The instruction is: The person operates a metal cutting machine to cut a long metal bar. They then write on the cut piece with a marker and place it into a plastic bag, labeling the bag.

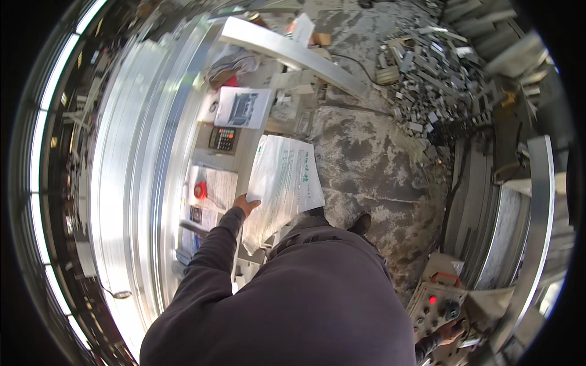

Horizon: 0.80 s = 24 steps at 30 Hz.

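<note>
Left hand (246, 204) at centre-left of frame, fingers clamped on the lower left edge of a sheaf of white printed sheets (284, 183). Sheaf sits mid-frame, held out over the workbench edge and the floor; long axis runs roughly bottom-left to top-right, near vertical in the picture, top end pointing toward the upper middle of frame, lower end drooping toward the dark sweater (287, 305). Right edge of the sheaf hangs free over the mottled concrete floor (366, 158).

Right hand (450, 332) at lower right, resting on a beige control box (436, 308) with a red lit button and a dark knob; fingers partly cut off by the sleeve and box, can't tell if together or apart.

Left of the sheaf: narrow workbench (244, 146) with a calculator (223, 139), a printed page with a machine photo (243, 107), more papers and a red round item (200, 190). Bench is tightly bounded on its left by a long stack of shiny aluminium profiles (140, 158) curving down the left of frame. Little free room on the bench.

Open room is the floor centre-right; hemmed at upper right by a scrap pile of metal offcuts (427, 67), at right by a machine bed (506, 201), and at top by a long aluminium bar (293, 55) lying diagonally
</note>
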Available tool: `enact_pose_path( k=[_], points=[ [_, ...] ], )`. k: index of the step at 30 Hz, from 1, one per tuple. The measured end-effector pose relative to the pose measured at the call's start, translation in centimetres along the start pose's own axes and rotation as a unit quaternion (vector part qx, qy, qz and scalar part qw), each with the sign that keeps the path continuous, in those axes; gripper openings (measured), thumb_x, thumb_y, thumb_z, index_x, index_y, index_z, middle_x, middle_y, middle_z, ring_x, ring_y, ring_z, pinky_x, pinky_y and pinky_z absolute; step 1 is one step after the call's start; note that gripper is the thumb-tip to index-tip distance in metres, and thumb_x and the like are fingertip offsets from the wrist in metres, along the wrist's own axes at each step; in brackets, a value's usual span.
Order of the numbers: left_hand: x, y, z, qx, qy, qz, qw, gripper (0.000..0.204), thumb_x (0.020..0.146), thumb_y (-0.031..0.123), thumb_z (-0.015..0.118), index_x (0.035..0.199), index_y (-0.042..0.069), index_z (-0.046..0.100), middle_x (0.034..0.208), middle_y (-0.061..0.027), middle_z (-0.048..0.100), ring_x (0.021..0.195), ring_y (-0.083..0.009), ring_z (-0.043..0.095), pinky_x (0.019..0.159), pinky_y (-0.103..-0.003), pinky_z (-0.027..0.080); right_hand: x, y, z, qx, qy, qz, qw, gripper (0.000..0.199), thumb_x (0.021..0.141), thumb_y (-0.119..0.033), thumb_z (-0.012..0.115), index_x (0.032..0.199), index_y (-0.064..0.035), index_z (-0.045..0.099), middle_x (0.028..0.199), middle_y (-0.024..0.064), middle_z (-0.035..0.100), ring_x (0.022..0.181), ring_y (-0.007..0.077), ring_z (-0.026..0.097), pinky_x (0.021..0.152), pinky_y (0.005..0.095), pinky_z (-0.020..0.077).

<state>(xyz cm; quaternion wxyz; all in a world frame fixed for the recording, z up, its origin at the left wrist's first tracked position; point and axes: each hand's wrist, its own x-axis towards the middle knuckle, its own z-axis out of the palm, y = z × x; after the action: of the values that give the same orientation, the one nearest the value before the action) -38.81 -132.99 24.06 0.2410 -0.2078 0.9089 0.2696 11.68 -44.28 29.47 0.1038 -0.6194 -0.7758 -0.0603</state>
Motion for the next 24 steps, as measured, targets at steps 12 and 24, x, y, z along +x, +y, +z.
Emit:
enact_pose_path(
  k=[12, 24],
  points=[
    [9.5, -19.1, -12.4, 0.132, 0.026, -0.047, 0.990, 0.060, 0.088, 0.047, 0.089, 0.132, 0.008, 0.078, 0.124, -0.0217, 0.081, 0.121, -0.0421, 0.075, 0.103, -0.053, 0.059, -16.1, -54.6, 0.5, 0.322, -0.281, -0.430, 0.795, 0.035, 0.099, -0.023, 0.077, 0.123, 0.0022, 0.073, 0.112, 0.0206, 0.079, 0.102, 0.0355, 0.077, 0.093, 0.0456, 0.0597],
    [19.9, -23.8, -5.7, 0.021, 0.285, -0.161, 0.945, 0.025, 0.098, 0.019, 0.067, 0.115, 0.023, 0.084, 0.118, -0.0073, 0.074, 0.126, -0.0330, 0.065, 0.104, -0.050, 0.051, -50.5, -95.8, -9.5, 0.258, -0.357, -0.745, 0.501, 0.025, 0.100, -0.025, 0.076, 0.100, -0.0007, 0.070, 0.076, 0.0113, 0.063, 0.066, 0.0253, 0.058, 0.066, 0.0416, 0.0508]
  ],
)
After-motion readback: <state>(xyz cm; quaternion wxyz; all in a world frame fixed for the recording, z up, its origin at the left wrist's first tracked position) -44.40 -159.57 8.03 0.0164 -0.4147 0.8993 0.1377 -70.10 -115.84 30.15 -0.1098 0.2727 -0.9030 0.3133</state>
